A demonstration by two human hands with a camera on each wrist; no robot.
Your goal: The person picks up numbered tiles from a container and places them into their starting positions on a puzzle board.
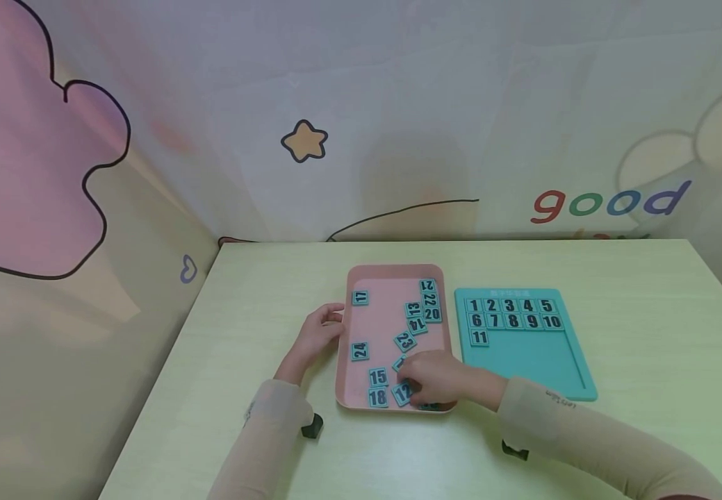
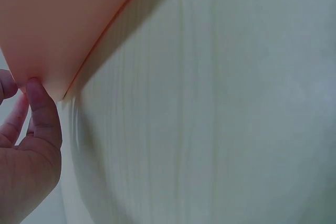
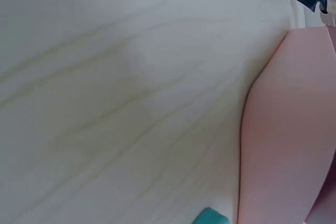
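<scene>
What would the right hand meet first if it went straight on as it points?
Probably tile 12, just ahead of the hand in the tray; whether they touch is unclear from the head view.

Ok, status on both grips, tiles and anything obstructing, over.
Left grip touching left edge of pink tray. Right grip at tile 12, hold unclear. Tiles 1 to 11 on board. Right grip partly hiding nearby tiles.

Pale table (image 1: 661,361), printed wall (image 1: 398,62), orange star (image 1: 304,142), "good" lettering (image 1: 609,203)
</scene>
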